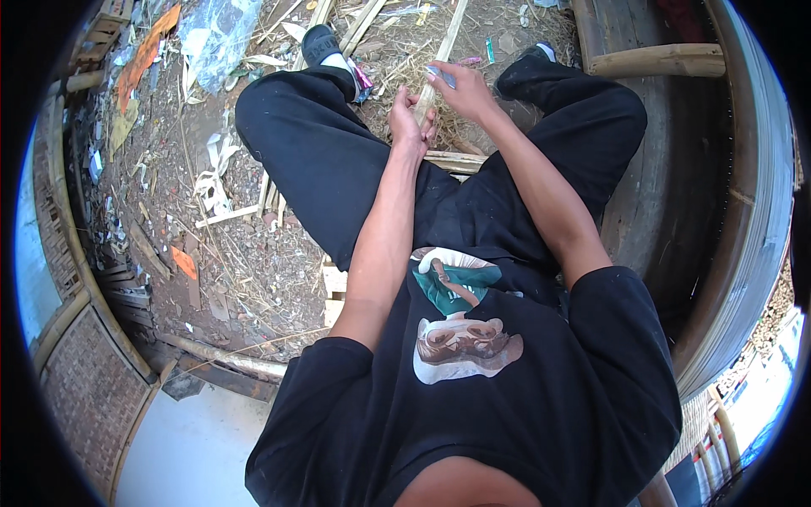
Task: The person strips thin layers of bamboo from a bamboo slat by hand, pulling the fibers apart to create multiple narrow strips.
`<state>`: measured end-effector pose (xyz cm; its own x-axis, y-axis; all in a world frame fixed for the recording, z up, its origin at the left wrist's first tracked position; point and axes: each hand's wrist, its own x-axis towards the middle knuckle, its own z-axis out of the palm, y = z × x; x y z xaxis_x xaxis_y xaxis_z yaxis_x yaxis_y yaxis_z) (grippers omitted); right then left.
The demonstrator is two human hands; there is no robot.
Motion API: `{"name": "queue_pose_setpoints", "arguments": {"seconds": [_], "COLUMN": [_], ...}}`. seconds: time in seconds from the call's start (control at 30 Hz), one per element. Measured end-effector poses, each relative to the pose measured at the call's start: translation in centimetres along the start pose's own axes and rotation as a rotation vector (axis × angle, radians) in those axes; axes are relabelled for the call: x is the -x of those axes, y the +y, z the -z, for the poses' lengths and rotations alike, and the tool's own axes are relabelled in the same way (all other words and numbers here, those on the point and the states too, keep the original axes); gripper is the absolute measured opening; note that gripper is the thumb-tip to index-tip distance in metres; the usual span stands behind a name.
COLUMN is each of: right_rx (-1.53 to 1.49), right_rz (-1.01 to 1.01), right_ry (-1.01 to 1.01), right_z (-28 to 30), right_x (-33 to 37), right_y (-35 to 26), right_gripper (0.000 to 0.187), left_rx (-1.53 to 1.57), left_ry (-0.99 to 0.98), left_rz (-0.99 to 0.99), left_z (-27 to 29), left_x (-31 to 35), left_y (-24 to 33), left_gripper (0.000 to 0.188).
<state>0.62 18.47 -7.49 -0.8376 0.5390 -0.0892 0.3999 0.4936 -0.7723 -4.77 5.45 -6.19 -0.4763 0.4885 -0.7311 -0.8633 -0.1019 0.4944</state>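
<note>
A long pale bamboo strip (pixel 449 42) slants away from me between my knees. My left hand (pixel 409 125) is closed around its near end, palm partly turned up. Against the strip, a little farther along, my right hand (pixel 467 93) pinches a small blue-grey object (pixel 443 79). Most of that object is covered by the fingers, so its kind cannot be made out. Pale shavings and dry fibres (pixel 405 68) lie on the ground around and beneath both hands.
Both my legs are bent out to the sides, with dark sandals (pixel 320 45) beyond. Clear plastic sheeting (pixel 215 38), an orange scrap (pixel 145 55) and wood offcuts (pixel 232 215) litter the dirt at left. A wooden bench (pixel 650 169) and bamboo pole (pixel 659 61) stand at right.
</note>
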Motion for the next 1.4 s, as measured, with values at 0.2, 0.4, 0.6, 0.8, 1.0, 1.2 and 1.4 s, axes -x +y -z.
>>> {"name": "queue_pose_setpoints", "arguments": {"seconds": [0.2,0.4,0.6,0.8,1.0,1.2,1.4], "right_rx": [0.243,0.024,-0.026,-0.023,-0.100,-0.330,-0.271], "right_rz": [0.164,-0.056,-0.030,0.028,-0.036,0.007,0.033], "right_ry": [0.064,0.060,0.163,0.198,0.152,0.138,-0.037], "right_z": [0.3,0.4,-0.1,-0.4,0.3,0.8,2.6], "right_x": [-0.4,-0.2,0.0,0.6,1.4,3.4,5.1], "right_y": [-1.5,-1.7,-1.2,-1.2,-2.0,-3.5,-5.4], "right_gripper": [0.026,0.021,0.018,0.016,0.018,0.016,0.012], "left_rx": [-0.040,-0.092,-0.104,-0.117,-0.163,-0.195,-0.168], "left_ry": [0.011,-0.070,-0.079,-0.018,0.040,0.050,0.093], "left_rz": [-0.011,-0.021,-0.051,-0.057,-0.086,-0.161,-0.159], "left_z": [0.0,0.1,-0.1,-0.3,-1.1,-0.8,-0.3], "left_x": [0.2,0.0,0.1,0.4,0.8,0.1,-0.3], "left_y": [0.1,-0.1,-0.1,0.1,-0.1,-0.2,-0.3], "left_gripper": [0.035,0.021,0.015,0.018,0.019,0.015,0.017]}}
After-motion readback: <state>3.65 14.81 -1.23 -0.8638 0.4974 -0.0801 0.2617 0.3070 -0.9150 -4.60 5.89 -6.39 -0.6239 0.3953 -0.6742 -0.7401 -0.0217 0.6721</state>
